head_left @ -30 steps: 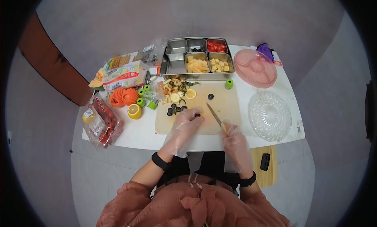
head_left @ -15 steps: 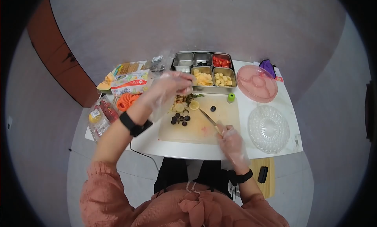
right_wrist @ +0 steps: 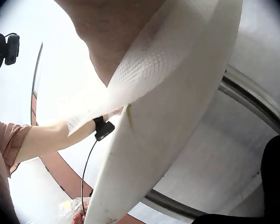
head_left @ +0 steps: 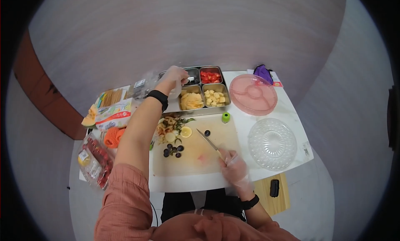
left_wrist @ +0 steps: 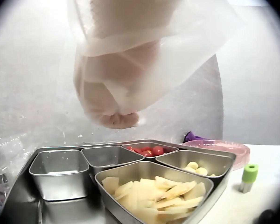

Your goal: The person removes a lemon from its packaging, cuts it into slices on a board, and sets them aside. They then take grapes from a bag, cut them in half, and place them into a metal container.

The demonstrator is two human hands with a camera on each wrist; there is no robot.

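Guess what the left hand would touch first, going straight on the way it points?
Probably the back middle steel container, which lies below the left hand, though the height between them is hard to judge.

Your sleeve [head_left: 129, 187] is dusty pink; your wristbands [head_left: 157, 98] black; the tomatoes [head_left: 210, 77] red; the pouch [head_left: 263, 73] purple; the cap [head_left: 226, 115] bright green; the divided plate [head_left: 253, 94] translucent pink; the clear plate [head_left: 272, 144] patterned with rays.

Tray [head_left: 202, 112], 12 o'clock of cutting board [head_left: 196, 168]: metal, smooth, soft sheen. Board: matt, plastic-looking. Pink dish [head_left: 253, 93], half past one: glossy, translucent, plastic-looking. Clear plate [head_left: 272, 144], 3 o'clock: shiny, ridged; glass or plastic, can't tell. Knife [head_left: 212, 144]: metal blade. Sleeve [head_left: 125, 199]: crinkled matt cloth.
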